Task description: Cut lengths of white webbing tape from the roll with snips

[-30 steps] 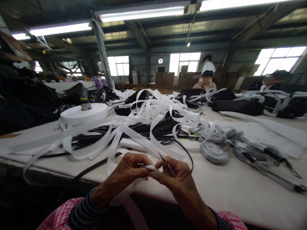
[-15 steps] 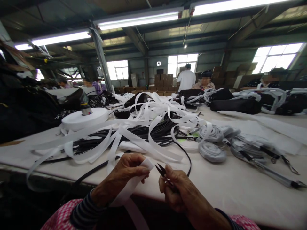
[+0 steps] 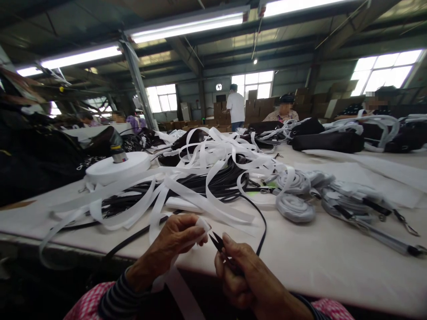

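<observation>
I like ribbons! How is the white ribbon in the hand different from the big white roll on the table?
The white ribbon is a loose end pinched in the left hand beside small snips in the right hand. The big white roll is wound into a flat disc, lying untouched on the table. Both look like the same white tape.

Two hands (image 3: 213, 262), one snips (image 3: 218, 243), one tape roll (image 3: 116, 166).

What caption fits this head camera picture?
Left hand pinches white tape while right hand brings snips to it.
</observation>
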`<state>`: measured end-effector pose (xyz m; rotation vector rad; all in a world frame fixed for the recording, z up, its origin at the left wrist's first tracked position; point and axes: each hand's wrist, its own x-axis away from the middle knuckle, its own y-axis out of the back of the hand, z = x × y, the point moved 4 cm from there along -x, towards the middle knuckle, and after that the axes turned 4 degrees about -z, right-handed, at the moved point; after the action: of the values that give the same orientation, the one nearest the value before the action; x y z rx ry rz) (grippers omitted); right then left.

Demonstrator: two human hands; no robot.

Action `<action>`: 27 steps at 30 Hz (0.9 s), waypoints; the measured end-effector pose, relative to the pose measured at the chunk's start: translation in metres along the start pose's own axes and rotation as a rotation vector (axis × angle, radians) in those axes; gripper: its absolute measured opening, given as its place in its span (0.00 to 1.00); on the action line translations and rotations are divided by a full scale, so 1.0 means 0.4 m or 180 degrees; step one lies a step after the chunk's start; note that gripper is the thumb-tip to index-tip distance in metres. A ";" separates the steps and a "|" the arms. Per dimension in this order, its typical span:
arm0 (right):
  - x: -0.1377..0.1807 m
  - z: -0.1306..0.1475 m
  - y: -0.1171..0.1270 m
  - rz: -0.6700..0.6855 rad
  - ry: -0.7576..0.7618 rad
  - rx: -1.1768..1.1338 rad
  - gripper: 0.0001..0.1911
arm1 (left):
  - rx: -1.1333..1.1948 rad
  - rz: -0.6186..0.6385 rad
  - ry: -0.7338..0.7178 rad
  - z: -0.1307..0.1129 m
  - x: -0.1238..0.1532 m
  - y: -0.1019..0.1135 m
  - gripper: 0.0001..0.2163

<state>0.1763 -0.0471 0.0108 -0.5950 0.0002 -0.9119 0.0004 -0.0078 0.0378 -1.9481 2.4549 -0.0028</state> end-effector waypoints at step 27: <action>-0.050 -0.035 -0.045 -0.0086 -0.0285 -0.0353 0.35 | 0.0006 -0.0777 0.0113 0.037 -0.001 0.005 0.27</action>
<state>0.1470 -0.0475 0.0029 -0.7403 -0.0381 -0.9149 -0.0014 -0.0071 0.0228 -2.2513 2.2182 -0.0414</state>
